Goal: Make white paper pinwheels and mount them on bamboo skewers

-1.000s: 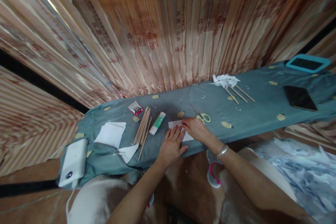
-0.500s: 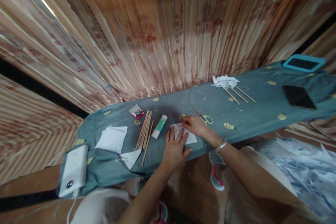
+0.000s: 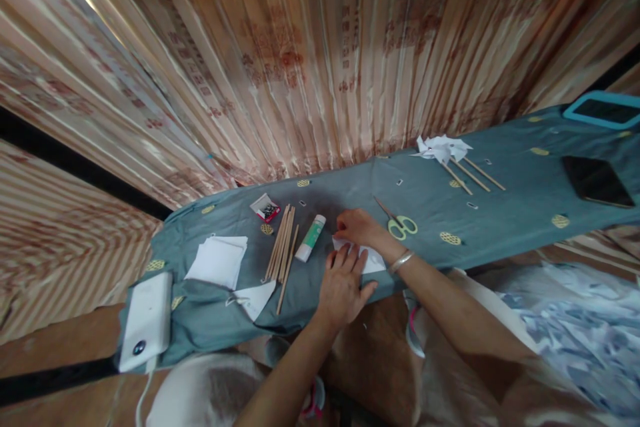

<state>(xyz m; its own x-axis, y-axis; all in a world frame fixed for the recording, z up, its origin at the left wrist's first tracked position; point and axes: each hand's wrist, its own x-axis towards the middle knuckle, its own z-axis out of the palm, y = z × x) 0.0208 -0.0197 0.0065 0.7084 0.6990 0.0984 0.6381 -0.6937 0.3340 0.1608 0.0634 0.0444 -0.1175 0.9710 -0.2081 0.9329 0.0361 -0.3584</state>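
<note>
1. Paper sheet (image 3: 375,263), lower centre of the frame: edge work seems in hand; the next move calls for steady pressure.
2. Left hand (image 3: 344,285): fingers spread over it. Right hand (image 3: 359,227): fingers bunched at its upper-left edge; pinching, cannot tell.
3. Thin white paper, wrinkled cloth (image 3: 345,193), slim wooden sticks (image 3: 281,243).

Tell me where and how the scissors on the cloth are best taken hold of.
Probably by the pale green handles of the scissors, coming from above and the right, fingers closing across both loops. They lie flat with the blades pointing away to the far left, so this side keeps clear of the tips and of the right hand, at the paper to their left.
</note>
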